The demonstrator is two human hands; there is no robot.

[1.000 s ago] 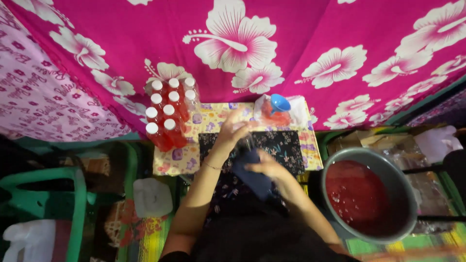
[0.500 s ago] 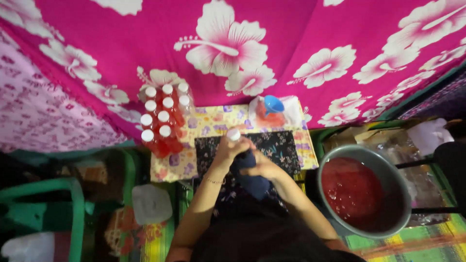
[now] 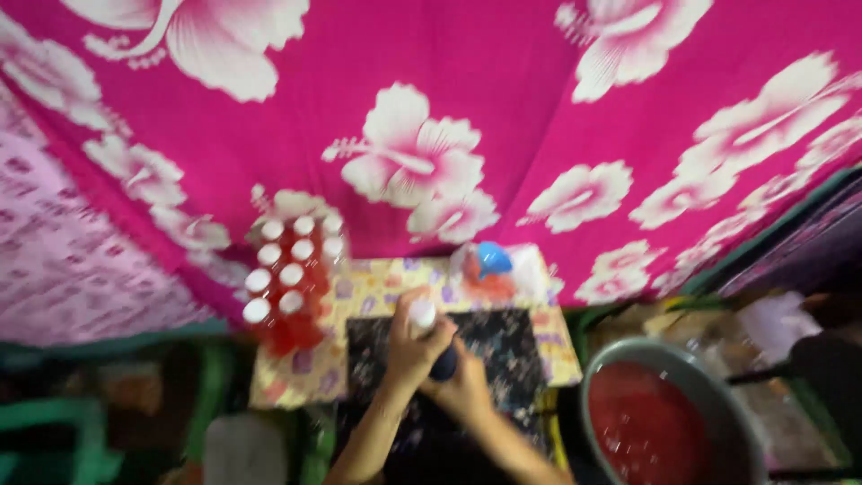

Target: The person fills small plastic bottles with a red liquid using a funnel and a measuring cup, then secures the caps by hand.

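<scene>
Fingers of my left hand (image 3: 411,352) are wrapping the white-capped bottle (image 3: 422,316); my right hand (image 3: 464,388), at five o'clock, is gripping its dark base. Looks light, slippery; I'm holding low.

view: head camera, the only one, worn on the person's head.
direction: looks steeply down and forward, over the forearms that enter from the bottom centre of the frame.
nearness: close to the left hand (image 3: 411,352) and right hand (image 3: 463,392), both just below the middle; the small table (image 3: 377,292) lies just beyond them.
reach: pink flowered cloth (image 3: 503,117) fills the upper half; capped red bottles (image 3: 289,287) sit left of centre; metal basin (image 3: 669,422) is cut by the lower right edge.
sharpness: blurred throughout.
shared part: none, one view only.
</scene>
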